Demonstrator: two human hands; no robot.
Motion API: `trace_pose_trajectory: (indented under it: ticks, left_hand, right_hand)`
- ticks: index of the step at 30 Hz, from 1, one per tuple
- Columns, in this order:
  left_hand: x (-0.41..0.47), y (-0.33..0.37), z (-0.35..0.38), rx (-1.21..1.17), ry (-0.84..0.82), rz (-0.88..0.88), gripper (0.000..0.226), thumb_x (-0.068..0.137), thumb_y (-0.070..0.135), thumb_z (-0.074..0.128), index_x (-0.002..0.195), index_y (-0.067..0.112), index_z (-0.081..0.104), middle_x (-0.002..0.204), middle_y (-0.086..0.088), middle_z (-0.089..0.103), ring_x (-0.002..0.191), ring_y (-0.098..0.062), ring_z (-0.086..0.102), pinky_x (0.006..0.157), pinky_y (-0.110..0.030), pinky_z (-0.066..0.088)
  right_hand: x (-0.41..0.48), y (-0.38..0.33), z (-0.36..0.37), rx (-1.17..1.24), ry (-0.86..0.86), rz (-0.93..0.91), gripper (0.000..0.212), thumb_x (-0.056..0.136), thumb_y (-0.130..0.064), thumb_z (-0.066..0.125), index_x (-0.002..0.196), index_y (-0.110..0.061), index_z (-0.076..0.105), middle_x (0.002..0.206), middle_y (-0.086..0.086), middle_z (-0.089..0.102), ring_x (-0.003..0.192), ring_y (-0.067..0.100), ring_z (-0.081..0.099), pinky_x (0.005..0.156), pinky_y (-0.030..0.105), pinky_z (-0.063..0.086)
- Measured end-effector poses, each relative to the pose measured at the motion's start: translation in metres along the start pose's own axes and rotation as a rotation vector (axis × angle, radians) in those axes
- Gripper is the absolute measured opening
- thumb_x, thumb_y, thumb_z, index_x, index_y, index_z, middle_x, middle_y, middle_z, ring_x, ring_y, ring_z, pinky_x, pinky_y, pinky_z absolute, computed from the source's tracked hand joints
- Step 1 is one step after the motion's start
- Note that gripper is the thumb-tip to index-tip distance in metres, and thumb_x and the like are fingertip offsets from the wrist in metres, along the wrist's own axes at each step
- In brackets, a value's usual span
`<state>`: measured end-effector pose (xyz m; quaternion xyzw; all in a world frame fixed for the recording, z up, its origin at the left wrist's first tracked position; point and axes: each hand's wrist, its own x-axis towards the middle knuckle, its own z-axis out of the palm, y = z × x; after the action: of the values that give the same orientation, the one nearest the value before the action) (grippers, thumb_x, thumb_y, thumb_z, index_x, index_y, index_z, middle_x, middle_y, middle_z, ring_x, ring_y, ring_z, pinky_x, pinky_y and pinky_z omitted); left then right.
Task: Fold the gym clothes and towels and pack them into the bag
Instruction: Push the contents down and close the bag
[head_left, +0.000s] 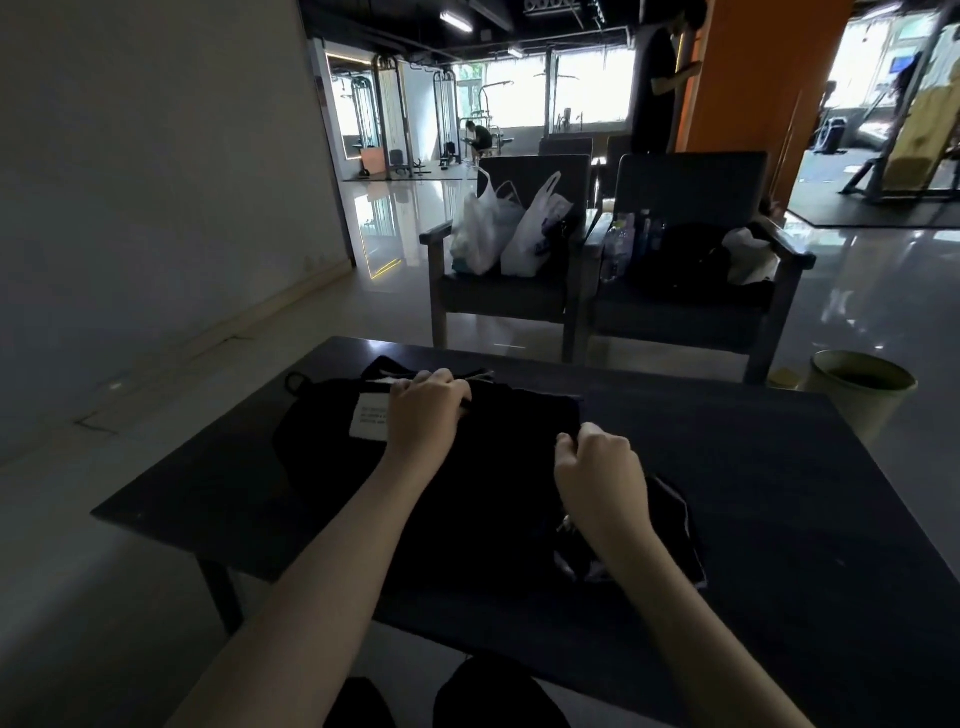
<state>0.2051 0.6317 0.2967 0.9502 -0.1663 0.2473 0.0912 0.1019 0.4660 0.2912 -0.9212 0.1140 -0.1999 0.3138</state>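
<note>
Lying at ten o'clock on the dark table (779, 467), the black bag (322, 431) shows a white label (370, 415). Beside it the left hand (423, 410) curls its fingers over the far edge of the black garment (498, 467). At three o'clock of the garment, the right hand (597, 467) pinches its right edge, fingers curled tight.

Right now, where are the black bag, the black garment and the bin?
black bag (317, 431), head view, on its dark front panel.
black garment (498, 467), head view, on its flat middle.
bin (852, 410), head view, on its outer wall.
</note>
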Motion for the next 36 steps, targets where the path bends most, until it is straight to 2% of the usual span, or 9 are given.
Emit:
trace_pose_trajectory:
  ticks: [5, 9, 12, 15, 18, 21, 24, 29, 36]
  left_hand:
    - [0.007, -0.017, 0.003, 0.033, 0.0, -0.044, 0.022, 0.089, 0.015, 0.057, 0.103, 0.025, 0.071, 0.108, -0.001, 0.062, 0.112, -0.024, 0.05, 0.086, -0.036, 0.035]
    - [-0.005, -0.011, 0.007, 0.027, 0.015, -0.086, 0.027, 0.09, 0.01, 0.054, 0.113, 0.02, 0.067, 0.116, -0.004, 0.055, 0.113, -0.025, 0.046, 0.084, -0.034, 0.041]
    - [-0.031, 0.003, 0.005, -0.155, 0.028, -0.133, 0.027, 0.091, 0.007, 0.053, 0.116, 0.013, 0.063, 0.116, -0.004, 0.05, 0.107, -0.023, 0.05, 0.079, -0.031, 0.043]
    - [-0.066, 0.022, -0.001, -0.346, -0.039, -0.167, 0.023, 0.095, 0.02, 0.052, 0.115, 0.013, 0.06, 0.115, -0.001, 0.05, 0.099, -0.019, 0.056, 0.081, -0.031, 0.048]
    - [-0.095, 0.039, -0.007, -0.412, -0.107, -0.15, 0.038, 0.095, 0.04, 0.049, 0.124, 0.016, 0.055, 0.115, 0.001, 0.053, 0.106, -0.016, 0.054, 0.09, -0.033, 0.045]
    - [-0.107, 0.049, -0.006, -0.228, -0.183, -0.097, 0.062, 0.086, 0.06, 0.047, 0.135, 0.021, 0.043, 0.125, 0.001, 0.048, 0.117, -0.017, 0.046, 0.098, -0.037, 0.039]
    - [-0.11, 0.056, 0.0, -0.118, -0.133, -0.095, 0.058, 0.087, 0.053, 0.055, 0.132, 0.018, 0.044, 0.124, -0.002, 0.049, 0.114, -0.02, 0.049, 0.091, -0.035, 0.042]
    - [-0.108, 0.068, -0.002, -0.18, -0.009, -0.171, 0.031, 0.092, 0.039, 0.057, 0.103, 0.01, 0.059, 0.103, -0.005, 0.059, 0.095, -0.02, 0.056, 0.07, -0.027, 0.043]
    - [-0.097, 0.07, -0.003, -0.226, 0.012, -0.239, 0.028, 0.093, 0.036, 0.055, 0.092, 0.009, 0.061, 0.097, -0.004, 0.059, 0.092, -0.021, 0.057, 0.064, -0.026, 0.036]
  right_hand:
    - [-0.007, -0.018, 0.024, 0.036, -0.011, -0.043, 0.038, 0.097, -0.029, 0.043, 0.063, -0.019, 0.032, 0.062, 0.0, 0.046, 0.067, 0.026, 0.055, 0.049, 0.027, 0.029]
    - [-0.003, -0.012, 0.031, 0.088, 0.019, -0.016, 0.033, 0.095, -0.033, 0.047, 0.071, -0.011, 0.05, 0.066, 0.001, 0.055, 0.064, 0.021, 0.056, 0.05, 0.027, 0.033]
    - [-0.006, 0.001, 0.028, 0.117, 0.031, -0.024, 0.029, 0.093, -0.037, 0.052, 0.077, -0.014, 0.059, 0.072, -0.002, 0.06, 0.062, 0.014, 0.056, 0.05, 0.023, 0.032]
    - [-0.012, 0.012, 0.025, 0.12, 0.033, -0.023, 0.025, 0.092, -0.036, 0.056, 0.078, -0.016, 0.062, 0.075, -0.003, 0.06, 0.064, 0.013, 0.056, 0.051, 0.023, 0.035]
    - [-0.019, 0.015, 0.022, 0.153, 0.028, -0.035, 0.022, 0.092, -0.033, 0.057, 0.078, -0.017, 0.063, 0.076, -0.004, 0.061, 0.065, 0.012, 0.056, 0.053, 0.022, 0.036]
    - [-0.025, 0.013, 0.016, 0.209, 0.012, -0.043, 0.015, 0.092, -0.028, 0.056, 0.088, -0.016, 0.065, 0.081, -0.003, 0.064, 0.071, 0.012, 0.059, 0.058, 0.023, 0.043]
    - [-0.032, 0.018, 0.007, 0.272, 0.04, -0.024, 0.013, 0.092, -0.023, 0.056, 0.1, -0.018, 0.066, 0.089, -0.003, 0.066, 0.081, 0.012, 0.062, 0.069, 0.029, 0.05]
    - [-0.044, 0.071, -0.001, 0.013, -0.004, 0.171, 0.017, 0.093, -0.026, 0.049, 0.103, -0.017, 0.059, 0.093, 0.001, 0.061, 0.076, 0.018, 0.055, 0.063, 0.031, 0.044]
    - [-0.063, 0.135, 0.022, -0.212, -0.347, 0.559, 0.045, 0.093, -0.032, 0.051, 0.129, -0.007, 0.041, 0.131, 0.014, 0.046, 0.119, 0.03, 0.045, 0.091, 0.042, 0.043]
